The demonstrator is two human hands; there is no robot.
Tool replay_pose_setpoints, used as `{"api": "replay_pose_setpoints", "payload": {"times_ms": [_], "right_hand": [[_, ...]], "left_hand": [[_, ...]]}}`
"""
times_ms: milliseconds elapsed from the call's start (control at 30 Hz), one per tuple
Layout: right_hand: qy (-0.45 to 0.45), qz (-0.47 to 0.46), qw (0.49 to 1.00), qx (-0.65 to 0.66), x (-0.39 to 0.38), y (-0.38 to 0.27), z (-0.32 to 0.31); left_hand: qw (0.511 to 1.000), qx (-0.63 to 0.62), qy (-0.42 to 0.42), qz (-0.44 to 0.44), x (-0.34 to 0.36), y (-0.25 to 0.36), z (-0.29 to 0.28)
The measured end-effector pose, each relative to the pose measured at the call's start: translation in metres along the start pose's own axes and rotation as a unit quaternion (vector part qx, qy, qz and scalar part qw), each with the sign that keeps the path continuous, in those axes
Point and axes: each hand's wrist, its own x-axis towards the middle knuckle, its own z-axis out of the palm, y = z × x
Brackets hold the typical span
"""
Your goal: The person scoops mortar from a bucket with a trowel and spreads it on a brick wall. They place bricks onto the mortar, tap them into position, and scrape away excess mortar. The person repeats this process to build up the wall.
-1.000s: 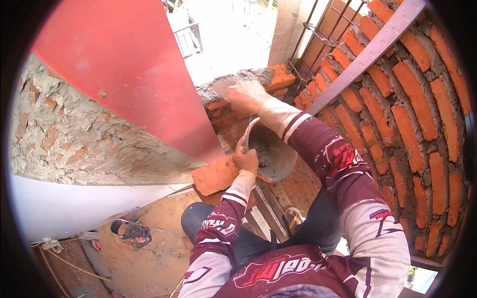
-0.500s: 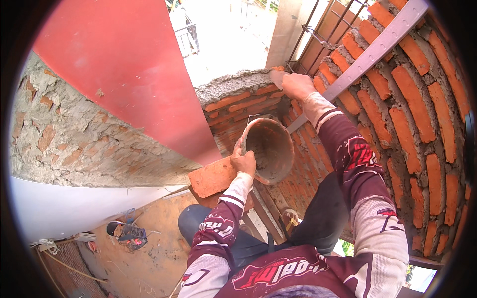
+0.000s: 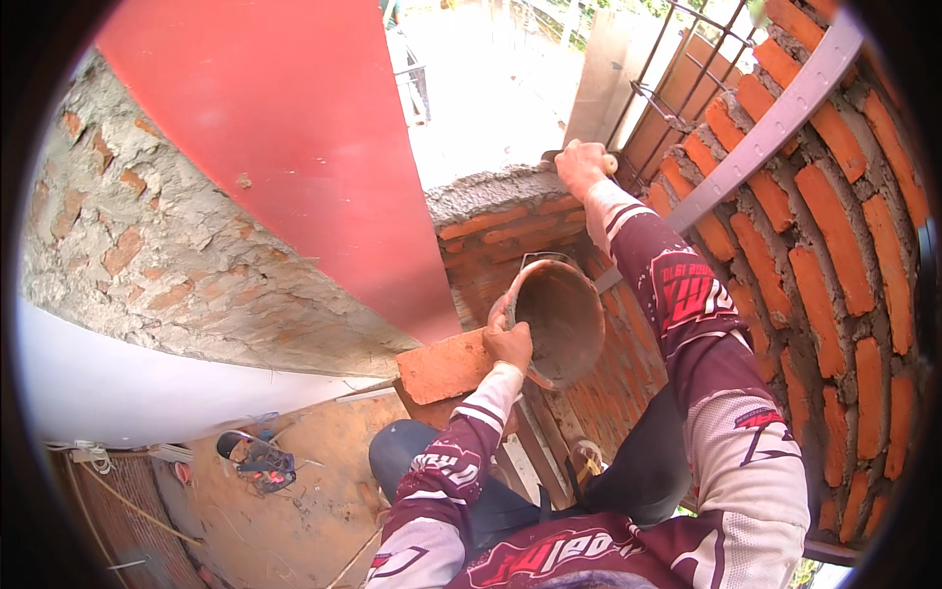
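Note:
My left hand (image 3: 508,346) is closed around the rim of a mortar-smeared bucket (image 3: 571,324), which is tilted so its inside faces me. Wet grey mortar coats the inside; how much it holds I cannot tell. My right hand (image 3: 585,169) grips a trowel by its wooden handle (image 3: 610,164). The trowel's blade (image 3: 551,155) shows nearly edge-on, at the right end of a mortar bed (image 3: 491,194) on top of a low brick wall (image 3: 500,228). Just left of the bucket lies a loose orange brick (image 3: 442,367), beside my left wrist.
A brick wall (image 3: 819,216) with a pale metal straightedge (image 3: 765,123) against it rises on the right. Steel rebar (image 3: 677,74) and a board (image 3: 595,74) stand beyond the low wall. A red panel (image 3: 285,147) slants on the left. A tool bag (image 3: 260,461) sits far below.
My right hand has turned, so the trowel's blade now shows edge-on and its handle end is visible. The whole view has shifted slightly; my left hand still holds the bucket.

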Motion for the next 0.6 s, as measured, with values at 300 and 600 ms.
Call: {"api": "replay_pose_setpoints", "payload": {"times_ms": [300,600], "right_hand": [[0.131,-0.205,0.967,0.075,-0.01,-0.109,-0.048],[0.08,-0.018,0.888,0.453,-0.08,-0.017,0.031]], "left_hand": [[0.999,0.011,-0.007,-0.042,-0.004,0.01,0.001],[1.0,0.013,-0.008,0.018,-0.002,-0.007,0.001]]}}
